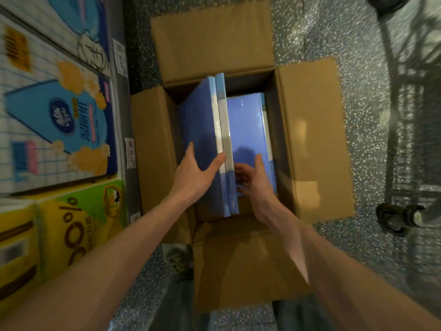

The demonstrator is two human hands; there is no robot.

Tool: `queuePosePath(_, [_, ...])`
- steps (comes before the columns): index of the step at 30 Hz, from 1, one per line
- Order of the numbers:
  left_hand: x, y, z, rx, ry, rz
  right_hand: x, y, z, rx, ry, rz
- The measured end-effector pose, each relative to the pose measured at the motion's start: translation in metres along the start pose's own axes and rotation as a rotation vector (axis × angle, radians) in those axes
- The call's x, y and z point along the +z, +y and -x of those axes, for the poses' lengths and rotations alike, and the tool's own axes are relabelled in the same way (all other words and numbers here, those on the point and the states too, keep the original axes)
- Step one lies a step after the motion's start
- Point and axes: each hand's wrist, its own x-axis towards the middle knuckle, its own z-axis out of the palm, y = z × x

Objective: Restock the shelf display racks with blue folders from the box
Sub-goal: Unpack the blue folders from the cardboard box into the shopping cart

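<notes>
Hands grip two upright blue folders in the cardboard box: left hand fingers wrapped outside, right hand fingers pressing opposite

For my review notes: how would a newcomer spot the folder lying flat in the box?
Find the open cardboard box on the speckled floor. Two blue folders stand tilted on edge at its left side, held by the left hand. The flat folder lies right of them, face up, the right hand on its near end.

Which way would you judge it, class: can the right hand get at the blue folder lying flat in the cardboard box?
Probably yes. The right hand is already down inside the open cardboard box, its fingers on the flat blue folder. The left hand tilts two upright folders aside, leaving the way free.
</notes>
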Motion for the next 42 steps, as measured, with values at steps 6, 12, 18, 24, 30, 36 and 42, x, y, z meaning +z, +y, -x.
queuePosePath(6, [0.008, 0.016, -0.003, -0.050, 0.176, -0.025, 0.021, 0.007, 0.018, 0.027, -0.102, -0.054])
queuePosePath(12, [0.010, 0.036, -0.001, -0.036, 0.279, -0.258, 0.025, 0.005, 0.033, 0.036, -0.024, -0.130])
queuePosePath(18, [-0.025, 0.038, 0.029, -0.033, 0.280, -0.246, -0.001, -0.006, 0.069, 0.073, 0.009, -0.090])
queuePosePath(24, [-0.038, 0.107, 0.118, 0.085, 0.189, -0.267, -0.029, -0.044, 0.147, 0.089, -0.018, 0.052])
queuePosePath(30, [-0.064, 0.208, 0.224, 0.116, 0.159, -0.374, -0.068, -0.105, 0.260, 0.065, -0.035, 0.140])
queuePosePath(36, [-0.085, 0.303, 0.343, 0.239, 0.147, -0.304, -0.130, -0.157, 0.354, 0.042, 0.020, 0.192])
queuePosePath(42, [-0.093, 0.374, 0.454, 0.363, 0.156, -0.285, -0.178, -0.186, 0.453, -0.184, 0.104, 0.500])
